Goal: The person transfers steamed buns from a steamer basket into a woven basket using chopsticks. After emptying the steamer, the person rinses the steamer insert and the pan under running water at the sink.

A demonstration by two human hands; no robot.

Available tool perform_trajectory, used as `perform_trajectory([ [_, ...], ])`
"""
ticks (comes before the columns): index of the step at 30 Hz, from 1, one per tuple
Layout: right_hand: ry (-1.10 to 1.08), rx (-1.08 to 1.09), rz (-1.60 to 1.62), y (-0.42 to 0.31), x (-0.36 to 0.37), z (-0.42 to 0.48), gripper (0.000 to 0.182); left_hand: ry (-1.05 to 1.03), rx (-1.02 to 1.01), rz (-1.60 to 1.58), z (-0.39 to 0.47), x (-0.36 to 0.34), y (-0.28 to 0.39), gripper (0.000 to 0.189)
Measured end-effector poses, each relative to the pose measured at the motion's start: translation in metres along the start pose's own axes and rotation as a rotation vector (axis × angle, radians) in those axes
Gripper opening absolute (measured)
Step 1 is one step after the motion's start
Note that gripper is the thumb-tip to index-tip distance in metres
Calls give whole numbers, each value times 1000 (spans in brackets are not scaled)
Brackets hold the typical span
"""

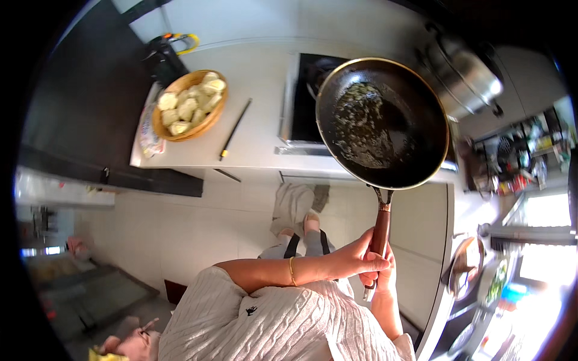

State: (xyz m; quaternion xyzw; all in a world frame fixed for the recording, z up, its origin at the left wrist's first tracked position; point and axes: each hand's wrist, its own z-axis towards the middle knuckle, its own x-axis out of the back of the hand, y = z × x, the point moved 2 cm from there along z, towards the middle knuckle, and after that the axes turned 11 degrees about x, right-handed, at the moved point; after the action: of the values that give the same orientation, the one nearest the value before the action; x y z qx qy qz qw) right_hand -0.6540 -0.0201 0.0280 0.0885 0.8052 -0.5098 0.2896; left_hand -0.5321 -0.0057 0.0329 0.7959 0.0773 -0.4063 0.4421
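Both hands grip the brown handle of a dark frying pan [406, 153], which is held up over the counter's front edge and part of the cooktop. My left hand [356, 259], its arm wearing a gold bangle, closes around the handle from the left. My right hand [386, 273] wraps the handle's lower part from the right, overlapping the left. Inside the pan, bubbly, glossy oil or liquid [363, 126] lies mostly on the left side, with small bits in it. A black glass cooktop [309, 104] shows partly behind the pan.
On the counter [257, 90] at left, a woven basket [221, 110] holds several pale folded pieces of dough or buns. A thin black stick [235, 129] lies beside it. A stainless steel pot [474, 79] stands right of the pan. A sink area [463, 316] and a round board or lid [467, 264] are at right.
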Motion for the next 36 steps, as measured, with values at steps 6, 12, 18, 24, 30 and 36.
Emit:
perform_trajectory([
  [6, 149, 48, 117, -5, 28, -87, 48, -209, 180, 84, -11, -57, -32, 81],
  [12, 265, 193, 122, -19, 76, -170, 46, -426, 289, 252, 11, -118, -86, 84],
  [18, 335, 288, 234, -46, 157, -275, 46, -667, 468, 371, 57, -208, -164, 86],
  [24, 473, 387, 291, -49, 232, -378, 43, -864, 638, 418, 92, -294, -249, 91],
  [30, 702, 532, 386, -54, 277, -450, 44, -1015, 937, 395, 124, -366, -316, 92],
  [36, 927, 670, 406, -64, 325, -490, 40, -1149, 1016, 435, 169, -412, -394, 83],
])
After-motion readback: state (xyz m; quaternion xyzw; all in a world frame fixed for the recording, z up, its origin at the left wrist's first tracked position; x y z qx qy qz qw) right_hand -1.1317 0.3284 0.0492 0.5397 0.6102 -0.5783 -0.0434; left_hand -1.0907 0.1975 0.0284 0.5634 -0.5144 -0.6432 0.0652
